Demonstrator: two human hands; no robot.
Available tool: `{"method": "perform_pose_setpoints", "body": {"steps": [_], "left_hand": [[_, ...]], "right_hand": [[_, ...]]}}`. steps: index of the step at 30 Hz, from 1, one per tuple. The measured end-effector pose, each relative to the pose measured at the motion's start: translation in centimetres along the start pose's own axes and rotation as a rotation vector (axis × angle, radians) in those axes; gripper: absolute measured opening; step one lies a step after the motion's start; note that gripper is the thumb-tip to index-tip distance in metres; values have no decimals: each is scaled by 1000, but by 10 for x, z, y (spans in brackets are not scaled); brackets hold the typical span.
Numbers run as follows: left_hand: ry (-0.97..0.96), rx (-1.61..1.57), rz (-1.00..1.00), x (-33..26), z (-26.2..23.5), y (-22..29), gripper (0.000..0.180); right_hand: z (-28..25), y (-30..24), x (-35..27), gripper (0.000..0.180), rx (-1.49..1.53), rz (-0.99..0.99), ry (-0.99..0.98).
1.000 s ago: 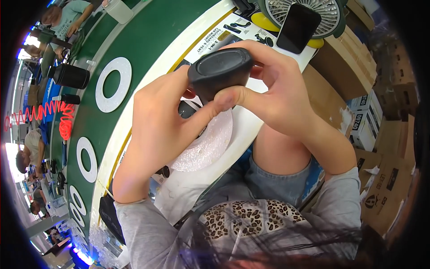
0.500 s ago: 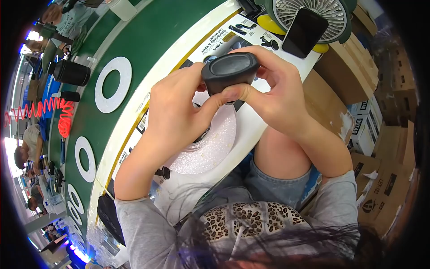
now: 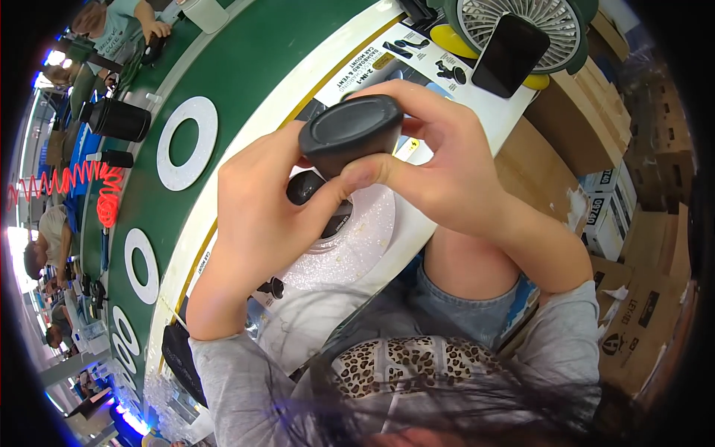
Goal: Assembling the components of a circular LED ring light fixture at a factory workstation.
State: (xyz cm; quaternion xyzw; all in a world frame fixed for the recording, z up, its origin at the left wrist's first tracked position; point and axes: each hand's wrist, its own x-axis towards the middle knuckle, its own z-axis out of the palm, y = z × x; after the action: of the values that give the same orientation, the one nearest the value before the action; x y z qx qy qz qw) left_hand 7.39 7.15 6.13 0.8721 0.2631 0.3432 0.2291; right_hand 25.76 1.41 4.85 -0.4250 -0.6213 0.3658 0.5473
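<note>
Both hands hold up a black cup-shaped part [image 3: 351, 130] with a dished oval top, tilted slightly toward me. My left hand [image 3: 257, 194] has its thumb and fingers closed against the part's left side. On the front and right side press the thumb and curled fingers of my right hand [image 3: 450, 153]. Below them a white glittery ring [image 3: 365, 242] lies on the white table edge [image 3: 298, 316]. Between my left thumb and fingers a glossy black rounded piece [image 3: 304, 187] shows in part, over the ring's opening. The underside of the held part is hidden.
Printed card sheets [image 3: 428, 63] lie under my hands. A phone [image 3: 510, 56] leans by a fan [image 3: 525, 30] at far right. More white rings [image 3: 208, 141] lie on the green belt [image 3: 246, 74]. Cardboard boxes [image 3: 633, 313] stand right; a co-worker's hand [image 3: 155, 30] is at far left.
Both hands have shifted left with the black part, uncovering more of the printed card and the glossy black piece. A co-worker's hand holding a dark object has come into view at the far left.
</note>
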Motion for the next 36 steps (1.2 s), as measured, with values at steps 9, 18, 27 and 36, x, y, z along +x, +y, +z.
{"method": "perform_pose_setpoints", "body": {"steps": [9, 18, 27, 36], "left_hand": [[18, 12, -9, -9, -1, -7, 34], [32, 27, -5, -10, 0, -9, 33], [30, 33, -17, 2, -10, -13, 31], [69, 8, -38, 0, -6, -19, 26]], "right_hand": [[9, 6, 1, 45, -33, -26, 3], [10, 10, 2, 45, -29, -28, 11], [9, 9, 19, 45, -30, -43, -22], [13, 13, 24, 43, -75, -10, -5]]}}
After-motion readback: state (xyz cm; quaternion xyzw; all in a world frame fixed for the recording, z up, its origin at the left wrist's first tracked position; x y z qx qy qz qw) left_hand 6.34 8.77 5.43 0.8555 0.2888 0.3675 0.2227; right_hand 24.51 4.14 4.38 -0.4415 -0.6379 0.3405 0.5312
